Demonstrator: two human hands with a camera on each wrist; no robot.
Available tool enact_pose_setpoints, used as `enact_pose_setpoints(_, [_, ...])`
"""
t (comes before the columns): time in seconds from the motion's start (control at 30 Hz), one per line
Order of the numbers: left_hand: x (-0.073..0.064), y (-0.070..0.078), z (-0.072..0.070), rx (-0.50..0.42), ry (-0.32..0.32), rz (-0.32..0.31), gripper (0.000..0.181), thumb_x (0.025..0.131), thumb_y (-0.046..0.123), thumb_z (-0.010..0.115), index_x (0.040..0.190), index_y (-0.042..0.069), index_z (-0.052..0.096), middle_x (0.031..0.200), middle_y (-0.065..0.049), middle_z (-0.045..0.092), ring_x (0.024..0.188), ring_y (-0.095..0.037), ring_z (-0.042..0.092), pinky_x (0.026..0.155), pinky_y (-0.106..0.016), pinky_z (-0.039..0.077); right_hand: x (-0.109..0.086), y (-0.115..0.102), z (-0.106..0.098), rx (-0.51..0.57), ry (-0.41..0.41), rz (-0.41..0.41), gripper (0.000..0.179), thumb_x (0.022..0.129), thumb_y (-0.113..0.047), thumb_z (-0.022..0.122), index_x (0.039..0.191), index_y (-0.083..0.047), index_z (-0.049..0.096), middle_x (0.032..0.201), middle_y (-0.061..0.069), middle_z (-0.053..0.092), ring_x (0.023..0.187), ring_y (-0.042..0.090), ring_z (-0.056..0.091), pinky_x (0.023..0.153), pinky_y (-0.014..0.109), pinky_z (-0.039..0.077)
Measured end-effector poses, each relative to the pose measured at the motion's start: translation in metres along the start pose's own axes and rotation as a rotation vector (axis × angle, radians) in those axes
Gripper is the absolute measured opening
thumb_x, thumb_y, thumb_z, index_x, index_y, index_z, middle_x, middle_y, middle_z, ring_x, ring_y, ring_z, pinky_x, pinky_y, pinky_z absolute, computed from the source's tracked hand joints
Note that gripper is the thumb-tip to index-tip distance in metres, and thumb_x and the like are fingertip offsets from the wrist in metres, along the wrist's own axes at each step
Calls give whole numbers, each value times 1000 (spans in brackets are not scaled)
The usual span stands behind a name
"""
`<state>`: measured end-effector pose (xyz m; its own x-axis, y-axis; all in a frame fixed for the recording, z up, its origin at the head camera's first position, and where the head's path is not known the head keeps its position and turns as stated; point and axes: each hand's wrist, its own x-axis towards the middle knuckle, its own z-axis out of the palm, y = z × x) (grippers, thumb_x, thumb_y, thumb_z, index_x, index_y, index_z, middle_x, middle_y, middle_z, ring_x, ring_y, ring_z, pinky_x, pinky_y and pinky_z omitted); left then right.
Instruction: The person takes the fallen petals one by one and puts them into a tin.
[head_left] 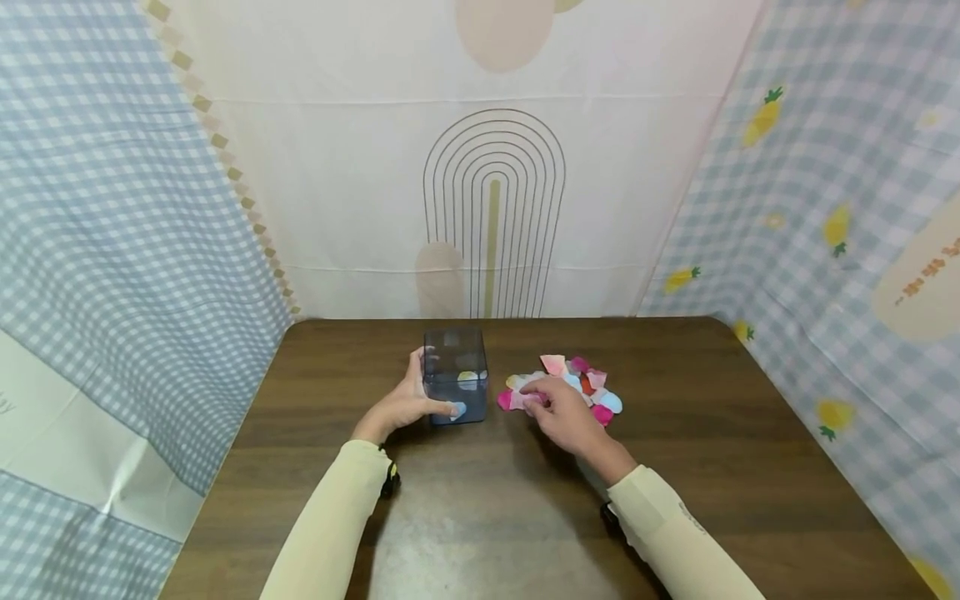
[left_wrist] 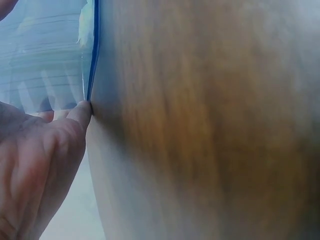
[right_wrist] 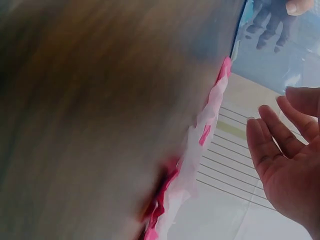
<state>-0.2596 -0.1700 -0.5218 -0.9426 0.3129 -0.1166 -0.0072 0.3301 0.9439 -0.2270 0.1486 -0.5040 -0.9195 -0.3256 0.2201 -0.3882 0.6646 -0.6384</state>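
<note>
A clear, dark-tinted plastic box (head_left: 442,367) stands on the table, with a few pale, yellowish and blue petals showing through its wall. My left hand (head_left: 401,406) grips the box from its left side, thumb along the front and fingers behind. In the left wrist view, that hand (left_wrist: 40,160) touches the bluish box wall (left_wrist: 45,55). To the right lies a loose pile of artificial petals (head_left: 596,379) in pink, magenta, white, red and light blue. Over the pile's near left part is my right hand (head_left: 564,414). Seen from the right wrist, its fingers are loosely bent, with no petal visible between them.
The brown wooden table (head_left: 480,517) carries the box and pile near its far edge. A cream curtain (head_left: 352,183) hangs behind, with checked cloths (head_left: 97,167) at both sides. A narrow strip of table separates box and petals.
</note>
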Motion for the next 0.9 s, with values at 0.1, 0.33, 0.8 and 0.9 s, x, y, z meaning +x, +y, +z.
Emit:
enact_pose_setpoints(0.1, [1,0,-1,-16,5,14,129,77,22,95,166,22,3,175,-15,18,159,-39,31,132,-61,23,4,-3,1,-13,-22,-12,20,100,-15,74,118,-9,78,122,9,77,111,26,69,105,52,58])
enact_pose_setpoints(0.33, [1,-2,-1,-11,1,22,127,77,22,95,166,23,3,175,-13,17,158,-38,31,131,-61,23,18,-7,9,-155,-119,-44,24,97,-15,77,119,-6,78,124,10,77,116,30,70,107,51,57])
enact_pose_setpoints(0.8, [1,-5,2,-32,10,33,127,77,19,95,165,20,5,174,-16,19,157,-40,33,131,-61,23,39,-18,22,-466,-346,-140,25,92,-6,76,116,-10,77,114,10,69,101,25,64,96,43,61])
enact_pose_setpoints(0.9, [2,-4,2,-54,9,51,127,76,17,95,165,19,5,172,-17,21,155,-40,37,131,-60,24,42,-19,23,-485,-349,-122,25,91,-5,78,115,-6,76,110,12,68,96,26,66,94,43,61])
